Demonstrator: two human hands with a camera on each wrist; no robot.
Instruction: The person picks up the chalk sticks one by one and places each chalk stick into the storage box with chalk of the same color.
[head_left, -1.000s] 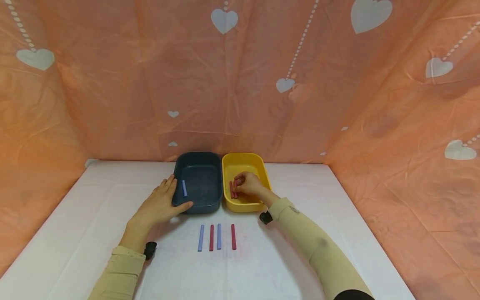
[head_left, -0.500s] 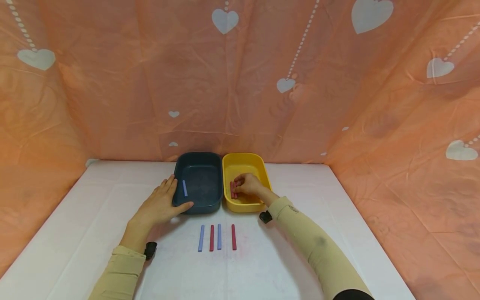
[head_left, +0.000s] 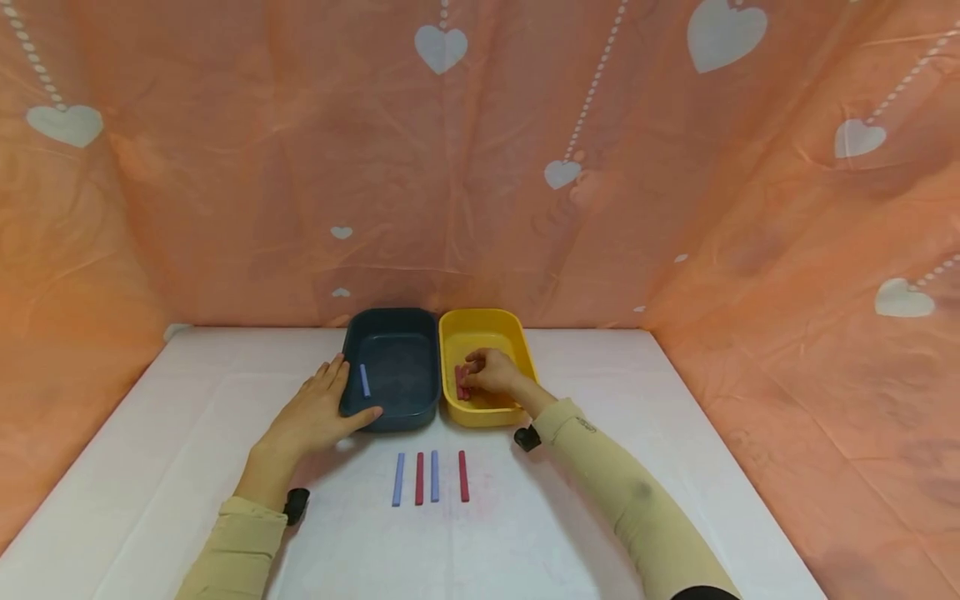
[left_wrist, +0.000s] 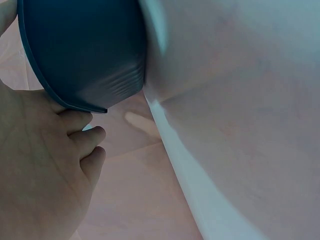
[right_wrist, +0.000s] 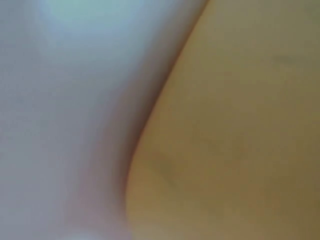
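My left hand rests against the front left corner of a dark blue tray, fingers straight along its side and thumb over the front rim. Inside that tray lies one blue-violet chalk stick. My right hand reaches into a yellow tray, thumb and bent fingers at a red chalk stick they partly cover. Parallel to it, on its left, lies another red chalk stick. The left wrist view shows the left hand at the outside of the dark blue tray.
On the white table before the trays, two blue-violet chalk sticks and two red ones lie in a row. An orange cloth with hearts stands behind and at both sides. The right wrist view is blurred, mostly sleeve.
The whole head view has shifted slightly. My right hand has moved only a little over the red chalk stick, while my left hand and both trays have stayed put.
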